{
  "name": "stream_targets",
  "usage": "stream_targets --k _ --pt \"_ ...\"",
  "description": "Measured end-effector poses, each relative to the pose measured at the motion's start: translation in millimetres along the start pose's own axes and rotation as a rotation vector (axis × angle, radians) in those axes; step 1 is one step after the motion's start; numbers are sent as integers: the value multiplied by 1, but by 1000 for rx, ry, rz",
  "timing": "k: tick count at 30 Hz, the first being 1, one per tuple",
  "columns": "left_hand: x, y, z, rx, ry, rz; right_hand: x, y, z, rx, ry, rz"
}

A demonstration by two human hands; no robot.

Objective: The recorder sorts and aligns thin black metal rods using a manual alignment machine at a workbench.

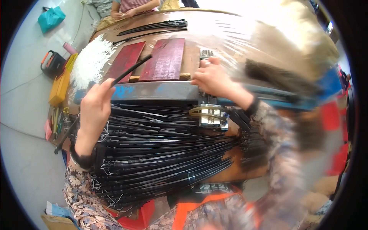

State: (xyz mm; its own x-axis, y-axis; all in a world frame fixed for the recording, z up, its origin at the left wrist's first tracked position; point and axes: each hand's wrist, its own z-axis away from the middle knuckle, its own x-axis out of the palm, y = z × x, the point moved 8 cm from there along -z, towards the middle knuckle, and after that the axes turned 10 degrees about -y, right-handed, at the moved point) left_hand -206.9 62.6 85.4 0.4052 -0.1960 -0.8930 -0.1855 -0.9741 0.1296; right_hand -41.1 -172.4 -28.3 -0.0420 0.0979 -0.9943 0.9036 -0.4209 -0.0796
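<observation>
My left hand [96,103] is closed round a long black rod [132,71], which slants up to the right above the metal beam [161,91]. A dark length of similar rod also shows below that wrist. My right hand [214,76] is bent over the beam with its fingers pinched together beside a small metal fixture [206,53]; what they hold, if anything, is too small to make out. Below it sits a shiny metal block [210,117] with a yellowish hose. Many thin black rods with white threads at their left ends, like folded umbrella frames [161,147], lie in front of me.
Two dark red boards [163,59] lie past the beam, left of a heap of small white pieces [124,61]. More black rods [153,27] rest farther back. Bundles of thin dark rods [255,147] lie on the right. A person [134,5] sits across the table.
</observation>
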Motion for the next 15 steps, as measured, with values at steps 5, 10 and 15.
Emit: stream_targets --k 5,10,15 --pt "26 -21 -8 12 -65 -50 -24 75 122 174 445 334" --pt "118 28 -52 316 -128 73 -45 147 284 488 345 491" --pt "179 94 -95 388 -181 108 -28 170 303 496 376 455"
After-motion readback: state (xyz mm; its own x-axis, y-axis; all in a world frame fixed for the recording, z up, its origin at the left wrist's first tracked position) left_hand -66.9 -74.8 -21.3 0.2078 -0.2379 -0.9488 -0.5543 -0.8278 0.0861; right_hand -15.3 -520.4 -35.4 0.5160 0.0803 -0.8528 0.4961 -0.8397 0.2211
